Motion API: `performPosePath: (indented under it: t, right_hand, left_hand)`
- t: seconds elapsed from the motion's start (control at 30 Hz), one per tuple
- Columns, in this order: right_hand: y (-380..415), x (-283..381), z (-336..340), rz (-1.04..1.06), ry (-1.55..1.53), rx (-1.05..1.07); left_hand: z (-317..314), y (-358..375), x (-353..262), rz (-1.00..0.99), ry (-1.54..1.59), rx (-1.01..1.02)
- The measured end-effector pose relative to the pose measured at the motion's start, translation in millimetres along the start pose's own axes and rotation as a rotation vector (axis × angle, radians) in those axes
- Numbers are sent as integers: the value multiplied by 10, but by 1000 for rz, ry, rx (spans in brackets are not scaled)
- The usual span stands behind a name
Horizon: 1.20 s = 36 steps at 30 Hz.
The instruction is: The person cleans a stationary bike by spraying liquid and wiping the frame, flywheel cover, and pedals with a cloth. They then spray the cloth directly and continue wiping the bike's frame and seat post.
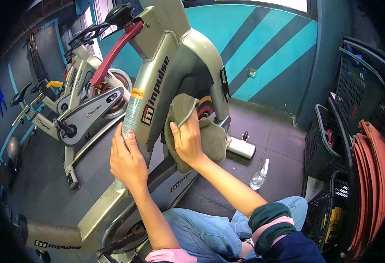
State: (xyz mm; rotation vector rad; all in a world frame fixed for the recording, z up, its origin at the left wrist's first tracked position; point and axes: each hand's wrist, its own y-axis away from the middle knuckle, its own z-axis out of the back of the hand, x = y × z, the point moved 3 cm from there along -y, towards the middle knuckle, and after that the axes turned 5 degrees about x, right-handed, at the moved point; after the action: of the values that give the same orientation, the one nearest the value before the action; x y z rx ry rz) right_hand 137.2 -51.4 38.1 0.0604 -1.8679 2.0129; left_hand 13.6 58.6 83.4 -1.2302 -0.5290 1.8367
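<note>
An exercise bike (154, 83) with a silver-gold frame and "impulse" lettering stands right in front of me. My left hand (129, 160) rests around its slanted frame tube, just below the orange-and-white warning label (133, 107), with fingers partly wrapped on the far side. In my right hand (187, 142) is a grey-brown cloth (214, 140), bunched under the fingers and pressed near the bike's flywheel side. Part of the cloth folds up over my fingertips. A red lever (115, 55) juts from the upper frame. The cloth hides part of the flywheel.
A clear spray bottle (259, 177) stands on the dark tiled floor (284, 140) to the right. Black plastic baskets (326, 144) and a stack of orange-red mats (370, 188) line the right side. Another exercise bike (89, 114) stands behind on the left.
</note>
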Motion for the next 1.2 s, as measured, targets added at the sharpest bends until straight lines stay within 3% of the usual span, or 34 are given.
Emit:
performPosePath:
  t: [0.3,0.53,0.63,0.8,0.97,1.2]
  right_hand:
    - [-428,-220,99,89,261,47]
    - [-88,68,75,24,-46,49]
    - [0,66,79,161,50,119]
    - [-629,10,121,297,266,94]
    - [-1264,-205,216,291,449,17]
    - [-992,-363,257,126,383,-90]
  left_hand:
    - [-18,9,6,-30,-35,-21]
    - [-38,-1,5,-19,-53,-48]
    - [-32,2,3,14,-53,-24]
    - [-17,2,-2,-19,-45,-28]
    - [-23,7,3,-4,-46,-7]
    - [-33,1,47,-17,-4,11]
